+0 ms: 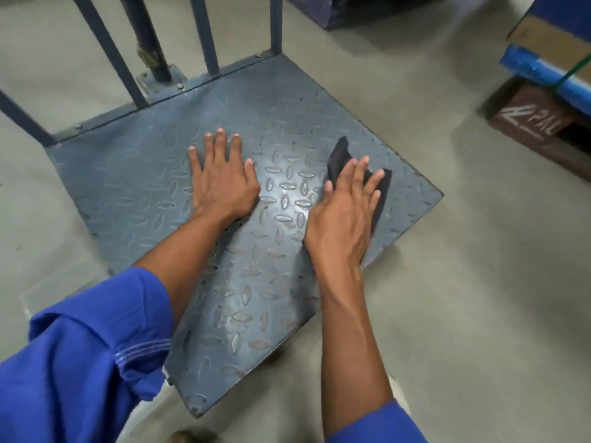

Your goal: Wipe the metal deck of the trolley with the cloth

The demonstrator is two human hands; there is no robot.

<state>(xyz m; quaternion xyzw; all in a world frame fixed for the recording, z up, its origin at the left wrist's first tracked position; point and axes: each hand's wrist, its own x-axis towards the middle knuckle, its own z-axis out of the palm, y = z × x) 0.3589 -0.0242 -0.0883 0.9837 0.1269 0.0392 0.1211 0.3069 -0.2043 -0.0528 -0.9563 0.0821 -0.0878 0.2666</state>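
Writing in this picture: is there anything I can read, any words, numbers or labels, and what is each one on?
"PAL", roughly, in white chalk-like scrawl on the brown box at the right edge; the larger mark beside it is too smeared to read.
Trolley deck, cloth, cardboard box: no writing visible.

Grey concrete floor (447,298), cardboard box (556,49) w/ blue wrap on pallet (527,123) far right.

A grey concrete floor (447,298) fills the scene. At two o'clock sits a cardboard box (553,36) edged with blue tape (540,70), resting on a chalk-marked brown wooden pallet (527,123)
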